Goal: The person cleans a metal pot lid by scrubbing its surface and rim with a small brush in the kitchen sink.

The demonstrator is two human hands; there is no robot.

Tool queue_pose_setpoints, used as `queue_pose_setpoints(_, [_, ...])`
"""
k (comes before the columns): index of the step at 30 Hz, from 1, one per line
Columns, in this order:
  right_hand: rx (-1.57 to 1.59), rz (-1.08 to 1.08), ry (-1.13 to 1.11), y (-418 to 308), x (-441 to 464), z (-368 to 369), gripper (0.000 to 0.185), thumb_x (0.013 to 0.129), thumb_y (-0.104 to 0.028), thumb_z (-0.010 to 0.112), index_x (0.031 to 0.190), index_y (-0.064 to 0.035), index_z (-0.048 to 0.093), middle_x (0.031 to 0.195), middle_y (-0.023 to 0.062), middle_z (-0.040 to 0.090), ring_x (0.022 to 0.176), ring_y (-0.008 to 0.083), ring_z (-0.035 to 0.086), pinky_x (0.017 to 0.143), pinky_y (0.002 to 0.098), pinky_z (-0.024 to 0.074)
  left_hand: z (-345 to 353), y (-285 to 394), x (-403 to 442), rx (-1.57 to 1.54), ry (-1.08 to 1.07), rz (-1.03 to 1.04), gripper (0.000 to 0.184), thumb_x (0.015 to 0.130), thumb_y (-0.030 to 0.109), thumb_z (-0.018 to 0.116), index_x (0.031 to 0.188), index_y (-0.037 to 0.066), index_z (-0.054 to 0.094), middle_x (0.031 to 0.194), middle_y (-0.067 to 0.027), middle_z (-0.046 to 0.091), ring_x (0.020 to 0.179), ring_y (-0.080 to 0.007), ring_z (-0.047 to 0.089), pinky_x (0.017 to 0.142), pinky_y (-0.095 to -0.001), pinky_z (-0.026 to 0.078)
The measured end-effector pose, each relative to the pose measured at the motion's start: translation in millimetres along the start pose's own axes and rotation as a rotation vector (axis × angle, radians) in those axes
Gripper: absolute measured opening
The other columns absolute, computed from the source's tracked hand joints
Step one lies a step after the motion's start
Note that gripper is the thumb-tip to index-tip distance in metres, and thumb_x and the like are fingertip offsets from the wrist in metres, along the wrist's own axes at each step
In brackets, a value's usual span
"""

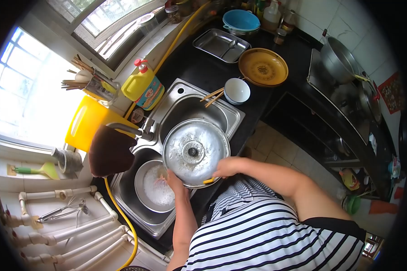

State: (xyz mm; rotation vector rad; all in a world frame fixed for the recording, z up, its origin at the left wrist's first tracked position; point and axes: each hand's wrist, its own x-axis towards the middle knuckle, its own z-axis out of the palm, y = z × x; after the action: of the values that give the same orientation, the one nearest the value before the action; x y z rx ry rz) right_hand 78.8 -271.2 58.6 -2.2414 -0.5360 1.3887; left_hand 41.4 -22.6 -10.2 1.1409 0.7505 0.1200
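A round metal lid (208,160) with a dark knob is held over the middle of the double sink (183,88). My left hand (175,183) is closed on its lower left edge. At its lower right edge my right hand (227,167) is closed, with a small yellow piece (208,181) beside the fingers; whether that piece is part of the lid I cannot tell. Below and left of the lid, a metal basin (147,192) with whitish, foamy-looking contents sits in the lower sink bowl. The faucet (142,131) stands between the two bowls.
White bowls (237,91) and chopsticks (214,95) lie by the sink's far edge. Behind are a brown plate (263,67), a metal tray (217,43) and a blue basin (241,20). A yellow bottle (142,88) and dark cloth (108,152) are left; a pot (338,58) is right.
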Motion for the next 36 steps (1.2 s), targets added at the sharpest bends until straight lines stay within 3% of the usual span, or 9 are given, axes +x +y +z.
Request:
queue_pose_setpoints(2, [-0.073, -0.211, 0.142, -35.0, -9.5, 6.3, 0.058, 0.094, -0.055, 0.048, 0.085, -0.0042, 0.074, 0.088, 0.0171, 0.071, 0.085, 0.0344, 0.066, 0.081, 0.0437, 0.0505, 3.4, 2.1, -1.8, 0.008, 0.022, -0.003, 0.051, 0.106, 0.034, 0.037, 0.132, -0.008, 0.050, 0.129, -0.0180, 0.058, 0.115, -0.0271, 0.058, 0.100, -0.0374, 0.044])
queue_pose_setpoints(6, [0.091, -0.055, 0.245, -51.3, 18.8, 28.0, 0.057, 0.094, -0.055, 0.047, 0.089, -0.0051, 0.074, 0.093, 0.0183, 0.070, 0.089, 0.0349, 0.066, 0.083, 0.0441, 0.0505, 3.4, 3.4, -0.8, 0.098, 0.021, 0.002, 0.051, 0.106, 0.034, 0.037, 0.131, -0.008, 0.050, 0.130, -0.0186, 0.057, 0.114, -0.0274, 0.058, 0.099, -0.0374, 0.044])
queue_pose_setpoints(11, [-0.084, -0.093, -0.027, -4.7, -0.3, -8.0, 0.054, 0.094, -0.054, 0.048, 0.089, -0.0066, 0.075, 0.088, 0.0121, 0.072, 0.087, 0.0306, 0.067, 0.078, 0.0431, 0.0517, -12.1, -15.9, 16.6, 0.091, 0.020, 0.049, 0.050, 0.106, 0.035, 0.039, 0.131, -0.007, 0.051, 0.126, -0.0164, 0.060, 0.111, -0.0258, 0.060, 0.096, -0.0374, 0.048])
queue_pose_setpoints(15, [-0.078, 0.004, -0.031, -12.3, -21.6, -20.7, 0.052, 0.094, -0.053, 0.049, 0.088, -0.0081, 0.075, 0.084, 0.0096, 0.072, 0.085, 0.0286, 0.068, 0.078, 0.0429, 0.0520, 2.3, 0.5, 3.2, 0.071, 0.030, -0.008, 0.053, 0.106, 0.036, 0.036, 0.132, -0.009, 0.049, 0.130, -0.0190, 0.057, 0.116, -0.0265, 0.056, 0.102, -0.0371, 0.043])
queue_pose_setpoints(21, [0.078, -0.032, 0.271, -60.1, 12.4, 26.5, 0.054, 0.093, -0.056, 0.049, 0.092, -0.0082, 0.075, 0.096, 0.0161, 0.071, 0.095, 0.0361, 0.065, 0.085, 0.0450, 0.0499, 0.0, -0.1, 3.7, 0.112, 0.028, 0.045, 0.051, 0.107, 0.034, 0.035, 0.128, -0.009, 0.052, 0.125, -0.0180, 0.060, 0.112, -0.0267, 0.059, 0.099, -0.0372, 0.044])
queue_pose_setpoints(24, [-0.008, -0.114, 0.127, -28.9, 17.0, 15.2, 0.056, 0.093, -0.058, 0.048, 0.093, -0.0077, 0.074, 0.093, 0.0168, 0.071, 0.090, 0.0367, 0.066, 0.083, 0.0450, 0.0501, -4.5, -1.8, 6.8, 0.108, 0.003, 0.031, 0.050, 0.107, 0.033, 0.036, 0.128, -0.009, 0.053, 0.124, -0.0174, 0.061, 0.110, -0.0259, 0.060, 0.097, -0.0371, 0.046])
queue_pose_setpoints(27, [-0.120, 0.009, -0.041, -16.0, -23.8, -26.4, 0.054, 0.094, -0.055, 0.049, 0.085, -0.0091, 0.075, 0.085, 0.0053, 0.073, 0.084, 0.0250, 0.068, 0.077, 0.0401, 0.0516, -1.0, 2.5, 2.1, 0.066, -0.023, 0.020, 0.049, 0.107, 0.032, 0.036, 0.130, -0.008, 0.053, 0.125, -0.0166, 0.060, 0.111, -0.0254, 0.060, 0.097, -0.0372, 0.046])
queue_pose_setpoints(30, [-0.127, 0.053, -0.041, -11.1, -26.5, -27.4, 0.054, 0.094, -0.056, 0.049, 0.084, -0.0090, 0.074, 0.085, 0.0051, 0.072, 0.085, 0.0253, 0.068, 0.078, 0.0398, 0.0515, 0.6, 1.6, 2.5, 0.075, -0.019, 0.021, 0.049, 0.107, 0.033, 0.035, 0.130, -0.006, 0.053, 0.127, -0.0165, 0.060, 0.112, -0.0257, 0.059, 0.098, -0.0378, 0.045])
queue_pose_setpoints(36, [-0.012, -0.018, 0.247, -54.3, 12.9, 21.2, 0.059, 0.092, -0.060, 0.049, 0.091, -0.0067, 0.075, 0.093, 0.0151, 0.072, 0.092, 0.0323, 0.067, 0.083, 0.0430, 0.0501, -7.3, -13.8, 14.3, 0.016, -0.009, 0.049, 0.048, 0.107, 0.034, 0.035, 0.126, -0.005, 0.056, 0.122, -0.0160, 0.062, 0.107, -0.0247, 0.061, 0.095, -0.0373, 0.048])
